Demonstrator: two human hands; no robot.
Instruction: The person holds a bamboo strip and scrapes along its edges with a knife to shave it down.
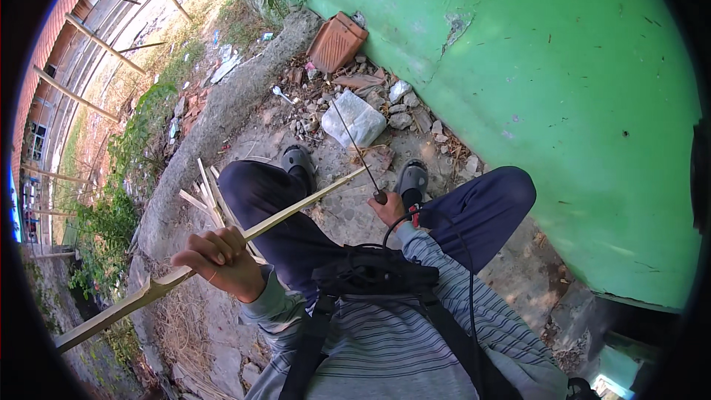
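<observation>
My left hand [222, 261] is wrapped round a long, pale split-bamboo strip [304, 207]. The strip slants from the lower left up across my left knee, with a knobbly node below the fist. In my right hand [390, 210], closed on its dark handle, is a knife [358, 148] with a long, thin blade seen nearly edge-on. Its blade points up and away to the left, beside the strip's far end; whether they touch I cannot tell. Several cut bamboo pieces [211, 196] lie by my left knee.
A green wall [548, 104] rises on the right. Ahead of my feet lie a white plastic bundle [354, 118], broken rubble [401, 120] and an orange-brown roof tile [338, 42]. A low concrete ledge [222, 104] runs along the left, with plants [111, 215] beyond. A black cable [471, 289] hangs near my right arm.
</observation>
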